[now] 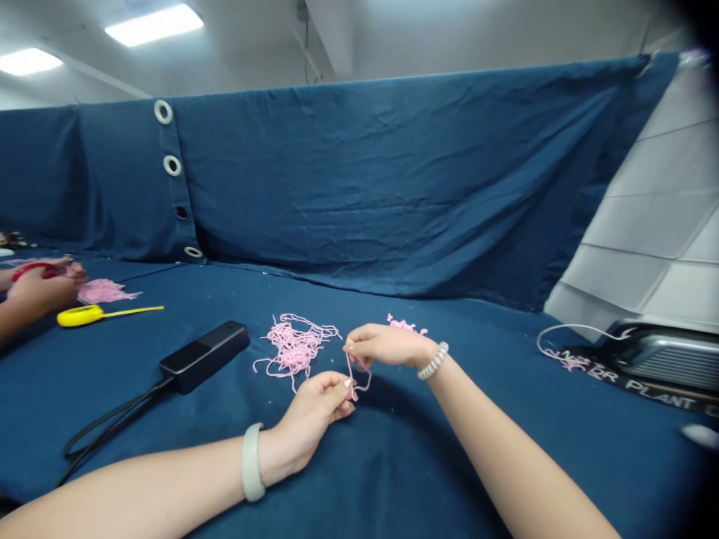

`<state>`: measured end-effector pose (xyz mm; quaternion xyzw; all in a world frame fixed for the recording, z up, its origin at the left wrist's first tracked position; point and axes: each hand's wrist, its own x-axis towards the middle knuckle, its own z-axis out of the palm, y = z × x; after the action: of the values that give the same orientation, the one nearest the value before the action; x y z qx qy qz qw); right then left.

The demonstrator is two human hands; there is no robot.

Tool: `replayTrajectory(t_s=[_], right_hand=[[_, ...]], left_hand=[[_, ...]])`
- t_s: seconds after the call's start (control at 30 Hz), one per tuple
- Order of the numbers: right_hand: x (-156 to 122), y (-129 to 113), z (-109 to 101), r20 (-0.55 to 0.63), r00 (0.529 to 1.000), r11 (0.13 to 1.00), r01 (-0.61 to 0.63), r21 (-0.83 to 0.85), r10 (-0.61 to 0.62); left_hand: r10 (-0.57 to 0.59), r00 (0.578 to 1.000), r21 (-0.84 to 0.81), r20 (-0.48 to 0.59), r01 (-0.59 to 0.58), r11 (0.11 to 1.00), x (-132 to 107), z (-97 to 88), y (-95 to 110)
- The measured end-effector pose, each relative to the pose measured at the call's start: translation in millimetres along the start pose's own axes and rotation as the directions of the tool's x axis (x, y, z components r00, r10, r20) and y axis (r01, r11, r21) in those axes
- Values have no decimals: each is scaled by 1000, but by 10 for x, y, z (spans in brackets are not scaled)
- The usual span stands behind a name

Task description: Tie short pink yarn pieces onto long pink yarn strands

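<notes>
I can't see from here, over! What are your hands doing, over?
Left hand and right hand pinching pink yarn strand. Pink yarn pile just beyond. Black box left of pile.

One head-worn camera, the only view, faces forward and tilts down across the cloth-covered bench. The left hand and right hand sit at lower centre, nearest the lens, with both forearms entering from the bottom edge. The bench recedes toward a blue curtain, which spans the middle of the frame farther off. Ceiling lights show at upper left. Wide-angle bowing shows toward the frame edges; the upper right corner is dark.
</notes>
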<state>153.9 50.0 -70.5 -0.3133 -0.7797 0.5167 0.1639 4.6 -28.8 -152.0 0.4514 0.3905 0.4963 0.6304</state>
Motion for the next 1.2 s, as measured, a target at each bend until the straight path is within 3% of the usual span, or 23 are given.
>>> replayTrajectory(t_s=[0.07,0.2,0.37,0.53,0.63,0.73,0.8,0.87,0.93,1.0,1.1,1.2], right_hand=[[-69,-23,-20,13,999,969,47,244,-52],[-226,-46,-44,-42,989,772,140,620,-145],[-348,36,-51,-238,970,622,216,752,-49],[-474,266,-125,-396,917,591,294,751,48],[-572,429,-161,-491,869,707,308,637,64],[-633,571,-112,-550,832,863,226,453,71],[-646,640,-23,-535,844,945,141,296,42],[-645,688,100,-494,868,997,76,14,-59],[-639,726,229,-430,879,947,70,-312,-207],[-626,767,330,-344,879,858,130,-497,-332],[-601,834,376,-259,875,772,181,-610,-410],[-604,868,302,-314,854,734,110,-670,-415]], left_hand=[[-11,1000,11,1,11,1000,-3,13,6],[-23,1000,39,10,23,999,-8,43,30],[-55,990,242,127,23,970,-29,64,34],[-35,971,390,236,-61,919,-79,68,43],[34,972,409,233,-130,903,-92,63,78],[151,960,434,235,-243,867,-92,39,109],[212,949,434,234,-297,851,-91,16,118],[231,948,394,217,-302,868,-91,-4,116],[223,955,305,196,-276,912,-93,-12,104],[205,960,182,192,-240,953,-99,-7,87],[159,964,40,213,-171,984,-110,14,64],[123,970,20,210,-130,991,-113,22,51]])
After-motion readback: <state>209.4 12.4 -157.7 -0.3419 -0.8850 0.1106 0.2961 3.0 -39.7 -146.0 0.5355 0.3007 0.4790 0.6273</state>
